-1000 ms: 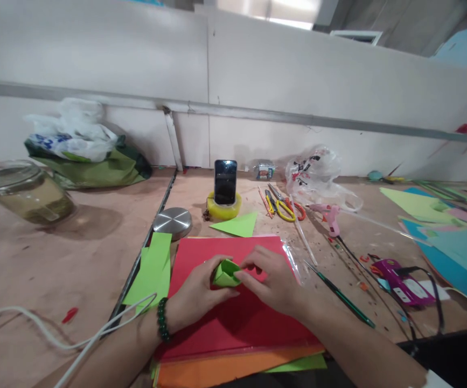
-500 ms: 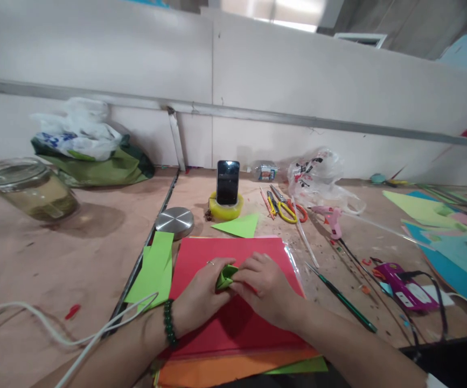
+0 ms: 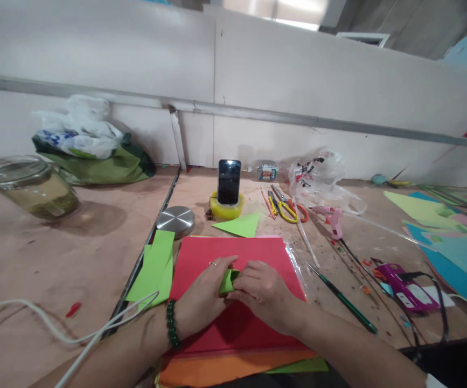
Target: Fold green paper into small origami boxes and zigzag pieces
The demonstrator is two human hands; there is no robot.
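Note:
A small folded piece of green paper point(image 3: 228, 282) is held above a stack of coloured paper topped by a red sheet point(image 3: 233, 248). My left hand point(image 3: 204, 293), with a ring and a dark green bead bracelet point(image 3: 172, 323), grips its left side. Fingers of my right hand point(image 3: 263, 293) close on the paper's right side, hiding part of it. Left of the stack lie strips of light green paper point(image 3: 154, 267). Behind it sits a green paper triangle point(image 3: 239, 225).
A phone point(image 3: 228, 183) stands in a yellow tape roll point(image 3: 227, 207). Scissors point(image 3: 285, 207), a pink glue gun point(image 3: 334, 221), a green-handled pointed tool point(image 3: 344, 302) and a purple device point(image 3: 405, 288) lie to the right. A round metal lid point(image 3: 175, 220), white cable point(image 3: 51, 326) and glass jar point(image 3: 31, 188) are leftward.
My fingers have shifted slightly around the green paper, and its opening now faces a little differently. Both hands still hold it over the red sheet.

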